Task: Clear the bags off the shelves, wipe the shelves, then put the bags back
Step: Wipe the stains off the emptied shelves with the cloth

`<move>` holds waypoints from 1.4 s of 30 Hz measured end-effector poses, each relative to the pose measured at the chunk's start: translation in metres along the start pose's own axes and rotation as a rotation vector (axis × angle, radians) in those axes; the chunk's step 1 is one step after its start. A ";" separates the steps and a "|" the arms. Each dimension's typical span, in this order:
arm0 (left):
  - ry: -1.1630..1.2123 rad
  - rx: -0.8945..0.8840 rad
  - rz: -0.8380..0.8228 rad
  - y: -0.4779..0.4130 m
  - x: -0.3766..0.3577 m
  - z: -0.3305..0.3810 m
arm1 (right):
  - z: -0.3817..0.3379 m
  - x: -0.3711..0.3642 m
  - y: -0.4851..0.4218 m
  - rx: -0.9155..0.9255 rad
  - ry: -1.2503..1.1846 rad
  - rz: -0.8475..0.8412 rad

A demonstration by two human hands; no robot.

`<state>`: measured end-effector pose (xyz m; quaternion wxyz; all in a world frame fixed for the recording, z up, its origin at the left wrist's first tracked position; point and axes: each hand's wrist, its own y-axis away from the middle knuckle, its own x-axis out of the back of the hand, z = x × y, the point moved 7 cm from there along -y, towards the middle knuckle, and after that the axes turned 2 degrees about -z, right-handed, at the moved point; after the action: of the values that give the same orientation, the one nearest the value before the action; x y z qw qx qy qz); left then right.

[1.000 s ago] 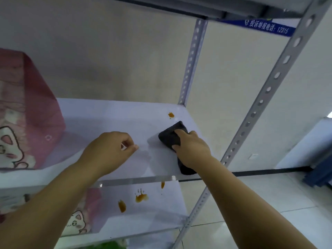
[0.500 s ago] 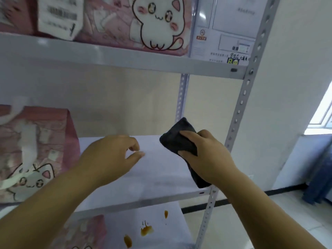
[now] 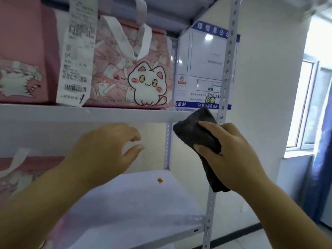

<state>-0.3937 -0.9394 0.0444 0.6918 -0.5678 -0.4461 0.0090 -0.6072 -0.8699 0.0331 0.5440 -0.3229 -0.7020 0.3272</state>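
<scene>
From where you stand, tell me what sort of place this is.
Probably a shop's takeaway pickup corner: a metal rack holds pink cat-print bags with a long receipt, and a blue official notice hangs behind.

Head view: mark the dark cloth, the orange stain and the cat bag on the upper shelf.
dark cloth (image 3: 190,129), head view, folded upper end.
orange stain (image 3: 159,180), head view, centre of the spot.
cat bag (image 3: 146,83), head view, printed cat on its front.
</scene>
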 end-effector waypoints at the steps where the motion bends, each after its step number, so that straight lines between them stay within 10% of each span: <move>1: -0.018 -0.022 0.030 -0.006 0.003 0.002 | 0.003 0.004 -0.006 -0.004 -0.006 0.023; 22: -0.201 -0.194 0.087 -0.099 -0.031 0.005 | 0.050 0.022 -0.137 -0.073 0.208 -0.018; 42: -0.151 -0.219 0.048 -0.106 -0.027 0.003 | 0.043 -0.078 -0.200 -0.013 0.761 -0.807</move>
<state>-0.4646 -0.9887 0.1116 0.5896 -0.6482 -0.4815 0.0196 -0.6536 -1.0530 0.1442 0.8394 -0.1269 -0.5260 -0.0514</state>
